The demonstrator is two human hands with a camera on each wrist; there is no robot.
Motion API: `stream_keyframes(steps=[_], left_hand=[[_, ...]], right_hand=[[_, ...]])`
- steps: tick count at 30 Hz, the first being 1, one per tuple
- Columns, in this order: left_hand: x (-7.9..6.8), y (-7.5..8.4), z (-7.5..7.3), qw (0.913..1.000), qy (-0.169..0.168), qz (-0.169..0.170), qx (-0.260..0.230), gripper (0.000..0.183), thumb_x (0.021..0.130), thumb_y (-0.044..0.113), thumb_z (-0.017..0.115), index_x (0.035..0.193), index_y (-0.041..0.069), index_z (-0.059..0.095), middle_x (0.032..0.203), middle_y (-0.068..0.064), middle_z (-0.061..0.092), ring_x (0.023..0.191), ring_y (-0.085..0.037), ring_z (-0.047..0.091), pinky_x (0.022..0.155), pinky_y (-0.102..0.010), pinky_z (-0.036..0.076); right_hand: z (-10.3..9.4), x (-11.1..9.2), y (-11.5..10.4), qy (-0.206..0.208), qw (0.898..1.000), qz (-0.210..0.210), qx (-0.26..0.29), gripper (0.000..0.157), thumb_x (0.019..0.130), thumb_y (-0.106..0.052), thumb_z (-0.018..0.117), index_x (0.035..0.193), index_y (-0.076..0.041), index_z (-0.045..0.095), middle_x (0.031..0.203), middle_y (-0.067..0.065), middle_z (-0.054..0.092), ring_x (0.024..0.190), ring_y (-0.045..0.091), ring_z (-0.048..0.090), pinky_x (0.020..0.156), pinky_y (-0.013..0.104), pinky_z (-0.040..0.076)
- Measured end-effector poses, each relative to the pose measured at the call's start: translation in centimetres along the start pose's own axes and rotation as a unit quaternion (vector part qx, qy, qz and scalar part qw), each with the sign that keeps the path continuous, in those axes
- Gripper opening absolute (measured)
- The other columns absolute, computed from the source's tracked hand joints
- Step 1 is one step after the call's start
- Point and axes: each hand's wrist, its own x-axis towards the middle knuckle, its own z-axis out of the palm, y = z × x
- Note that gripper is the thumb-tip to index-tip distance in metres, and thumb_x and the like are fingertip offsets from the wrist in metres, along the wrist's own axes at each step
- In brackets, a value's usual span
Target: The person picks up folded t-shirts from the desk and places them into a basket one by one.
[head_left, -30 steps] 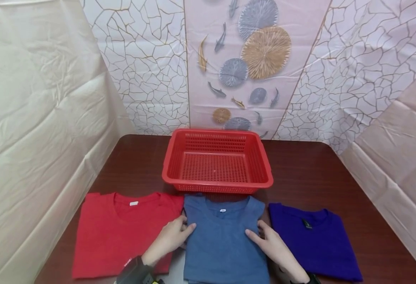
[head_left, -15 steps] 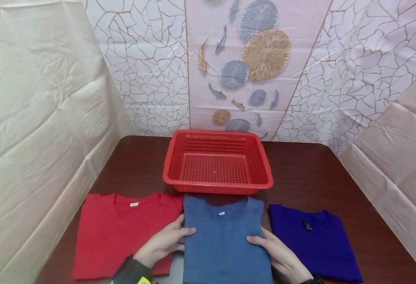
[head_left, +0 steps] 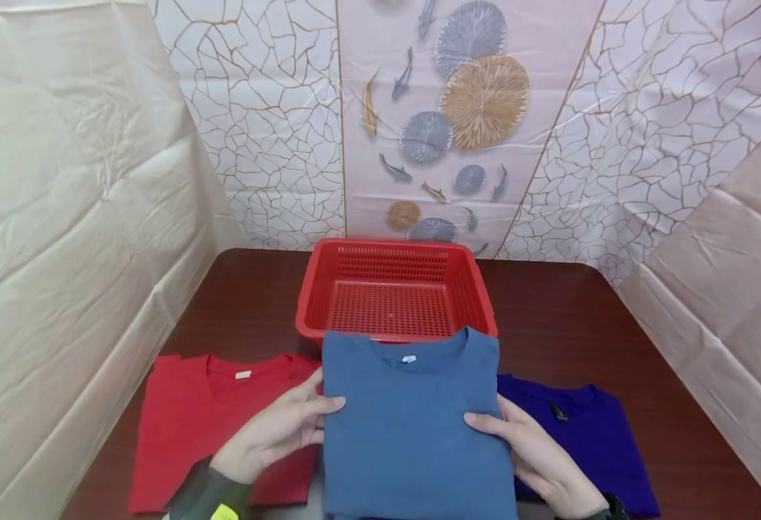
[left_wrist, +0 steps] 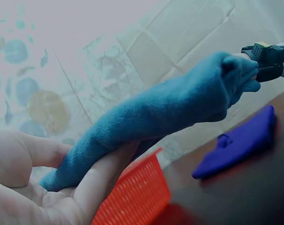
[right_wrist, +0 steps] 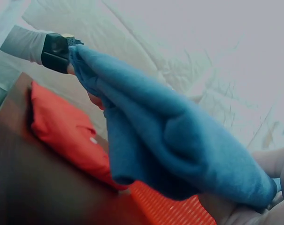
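A folded blue-grey T-shirt [head_left: 413, 433] is held up off the table between both hands, its collar toward the basket. My left hand [head_left: 283, 426] pinches its left edge, thumb on top and fingers beneath. On the opposite edge, my right hand [head_left: 536, 448] grips it the same way. Both wrist views show the T-shirt [left_wrist: 146, 112] raised above the table, its folded layers sagging a little. The shirt's far edge overlaps the front rim of the red plastic basket [head_left: 390, 307] in the head view.
A folded red T-shirt [head_left: 224, 426] lies at the left of the dark brown table [head_left: 549, 310]. To the right lies a folded purple-blue T-shirt [head_left: 588, 440]. Patterned sheeting [head_left: 276, 130] hangs behind the table, and pale cloth [head_left: 81, 217] covers the sides.
Both hands have lifted the blue-grey T-shirt from the table; it now looks larger and nearer. The basket and the other two shirts have stayed put.
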Motion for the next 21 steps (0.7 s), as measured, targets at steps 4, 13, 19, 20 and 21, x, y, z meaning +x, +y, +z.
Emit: stream_keyframes(steps=[4,13,19,20,21], left_hand=[[0.4,2.4,0.0,1.0000,0.000,0.007,-0.001,0.069,0.104,0.012,0.050,0.162,0.017,0.012,0.137,-0.010,0.059,0.115,-0.026,0.067,0.098,-0.038,0.054],[2.8,7.3,-1.0,0.9986,0.037,0.016,0.033,0.065,0.105,0.013,0.052,0.161,0.022,0.020,0.145,-0.012,0.051,0.120,-0.026,0.064,0.099,-0.036,0.054],[5.5,10.1,-1.9,0.9979,0.054,0.017,0.032,0.057,0.107,0.012,0.049,0.159,0.018,0.027,0.127,-0.006,0.063,0.107,-0.019,0.068,0.091,-0.032,0.057],[6.0,10.4,-2.0,0.9975,0.060,0.017,0.033,0.056,0.107,0.012,0.049,0.158,0.018,0.028,0.123,-0.005,0.065,0.105,-0.018,0.069,0.089,-0.031,0.058],[6.5,10.8,-2.1,0.9972,0.065,0.017,0.033,0.055,0.107,0.012,0.049,0.158,0.017,0.028,0.120,-0.004,0.067,0.103,-0.017,0.069,0.088,-0.030,0.058]], right_hand=[[0.3,0.2,-2.3,-0.012,1.000,-0.023,-0.002,0.089,0.105,-0.024,0.056,0.161,-0.010,-0.011,0.163,0.030,0.015,0.135,0.033,0.051,0.111,0.053,0.041],[0.0,2.4,-6.9,-0.020,0.997,-0.068,-0.032,0.076,0.106,-0.017,0.052,0.160,-0.004,0.001,0.154,0.023,0.037,0.125,0.024,0.060,0.104,0.043,0.050],[-0.6,4.7,-9.9,0.000,0.997,-0.077,-0.030,0.072,0.105,-0.014,0.054,0.160,-0.003,0.010,0.136,0.010,0.057,0.115,0.020,0.066,0.097,0.040,0.054],[-0.8,5.2,-10.3,0.007,0.997,-0.075,-0.032,0.072,0.104,-0.013,0.055,0.160,-0.004,0.010,0.138,0.011,0.055,0.115,0.019,0.066,0.097,0.039,0.054],[-1.0,5.6,-10.7,0.010,0.996,-0.074,-0.040,0.073,0.104,-0.014,0.055,0.161,-0.005,0.010,0.142,0.012,0.052,0.116,0.018,0.064,0.097,0.038,0.054]])
